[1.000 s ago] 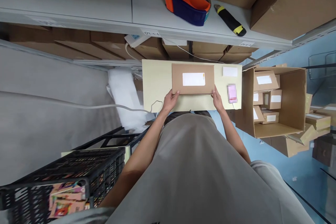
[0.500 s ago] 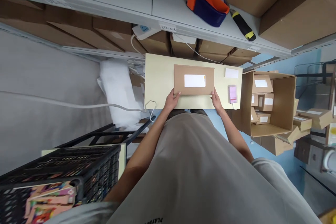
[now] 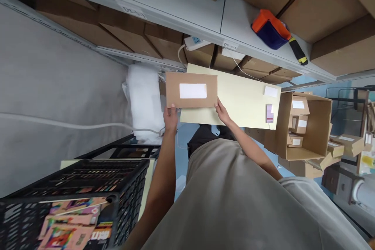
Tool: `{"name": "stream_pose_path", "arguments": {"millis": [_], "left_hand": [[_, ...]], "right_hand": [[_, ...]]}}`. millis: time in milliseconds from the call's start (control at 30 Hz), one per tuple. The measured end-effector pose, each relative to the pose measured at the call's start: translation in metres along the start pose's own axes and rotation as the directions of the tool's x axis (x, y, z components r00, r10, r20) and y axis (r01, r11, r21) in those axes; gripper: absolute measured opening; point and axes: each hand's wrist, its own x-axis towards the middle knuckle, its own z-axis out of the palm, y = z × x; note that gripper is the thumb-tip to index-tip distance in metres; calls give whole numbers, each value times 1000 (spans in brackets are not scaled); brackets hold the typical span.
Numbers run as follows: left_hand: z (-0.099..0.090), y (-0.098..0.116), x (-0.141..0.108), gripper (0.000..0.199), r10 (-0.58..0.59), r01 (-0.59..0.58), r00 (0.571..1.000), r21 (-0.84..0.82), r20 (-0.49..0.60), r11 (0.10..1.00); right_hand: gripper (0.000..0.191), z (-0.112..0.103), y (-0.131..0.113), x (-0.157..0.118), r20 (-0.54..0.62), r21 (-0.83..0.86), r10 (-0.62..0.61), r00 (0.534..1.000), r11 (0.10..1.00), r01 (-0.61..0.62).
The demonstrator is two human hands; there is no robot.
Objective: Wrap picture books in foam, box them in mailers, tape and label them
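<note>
A flat brown cardboard box (image 3: 172,90) with a white label (image 3: 192,91) on its top is held level between my two hands. My left hand (image 3: 170,118) grips its near left corner, thumb on the top face. At the near right corner, my right hand (image 3: 222,113) is closed on the edge. The box overlaps the left end of the cream tabletop (image 3: 234,101) and sticks out past it. Its underside is hidden, so I cannot tell whether it touches the table.
On the table's right end lie a phone-like device (image 3: 269,113) and a white slip (image 3: 270,91). Beyond stands an open carton (image 3: 318,125) of labelled boxes. White wrapping (image 3: 145,97) and a black crate (image 3: 117,187) are left. A shelf (image 3: 187,27) holds a tape dispenser (image 3: 271,29) and a knife (image 3: 298,51).
The box has moved left along the table with both hands on it, from the table's middle to past its left end. The view has shifted too.
</note>
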Motion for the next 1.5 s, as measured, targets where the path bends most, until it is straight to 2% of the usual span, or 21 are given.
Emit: {"name": "stream_pose_path", "arguments": {"millis": [100, 200, 300, 367, 433, 533, 633, 767, 867, 1000, 1167, 1233, 1333, 1400, 1500], "left_hand": [[-24, 11, 8, 46, -105, 87, 980, -109, -171, 990], [-41, 22, 5, 38, -146, 118, 969, -145, -200, 982], [-43, 32, -6, 36, -122, 98, 979, -145, -164, 985], [-31, 40, -15, 35, -84, 70, 989, -113, -125, 991], [-8, 51, -24, 38, -16, 13, 998, -60, -58, 998], [43, 70, -41, 49, 131, -134, 988, 36, 78, 990], [104, 89, -72, 53, 270, -302, 937, 123, 220, 945], [188, 100, -139, 47, 343, -449, 844, 192, 413, 873], [245, 96, -203, 44, 332, -504, 787, 232, 519, 832], [309, 81, -293, 43, 314, -561, 690, 208, 652, 801], [371, 64, -384, 44, 221, -570, 568, 186, 793, 800], [389, 60, -408, 47, 178, -579, 509, 182, 843, 795], [412, 57, -435, 48, 122, -606, 397, 160, 910, 779], [425, 58, -447, 49, 88, -616, 320, 137, 943, 775], [443, 61, -460, 51, 51, -623, 229, 106, 972, 775]], "right_hand": [[103, 32, -16, 12, 64, 34, -10, 998, 999, 8], [109, 45, -28, 12, 92, 67, -59, 994, 996, 53], [113, 37, -35, -1, 68, 93, -115, 991, 990, 108], [116, 20, -35, -16, 30, 128, -130, 991, 984, 125], [119, -5, -32, -34, -38, 172, -134, 990, 975, 139], [118, -56, -21, -70, -173, 226, -122, 977, 961, 160], [115, -115, -2, -116, -310, 264, -106, 945, 945, 192], [114, -189, 40, -194, -483, 338, -35, 875, 914, 223], [109, -236, 81, -256, -601, 390, 12, 799, 877, 280], [95, -286, 131, -332, -742, 409, 91, 664, 846, 341], [82, -330, 176, -391, -859, 402, 200, 471, 833, 379], [79, -343, 189, -404, -889, 404, 258, 379, 831, 381], [73, -359, 201, -419, -907, 414, 341, 247, 830, 375], [70, -367, 203, -428, -911, 411, 380, 157, 835, 365], [68, -378, 199, -442, -911, 397, 411, 35, 849, 350]]}}
